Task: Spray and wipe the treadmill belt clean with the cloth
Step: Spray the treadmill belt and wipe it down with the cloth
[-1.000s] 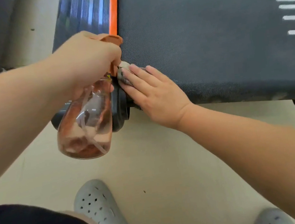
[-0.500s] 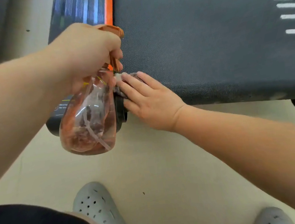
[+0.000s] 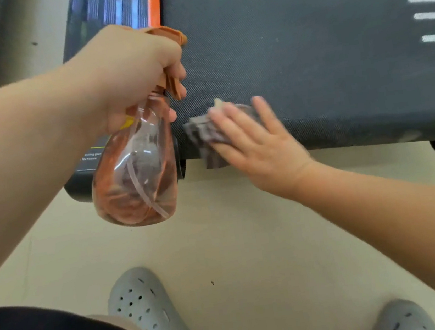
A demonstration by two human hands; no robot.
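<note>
The cloth (image 3: 204,136) lies bunched at the near left corner of the treadmill belt (image 3: 307,57), pressed under the flat, spread fingers of the right hand (image 3: 257,143), while the left hand (image 3: 128,69) grips the spray bottle (image 3: 135,175) just to its left.

The left hand (image 3: 131,71), upper centre-left, curled round the neck of the spray bottle (image 3: 135,175), forearm entering from the left edge. The right hand (image 3: 260,143), blurred, lay flat, fingers spread, on the cloth (image 3: 204,136), arm entering from lower right.
</note>
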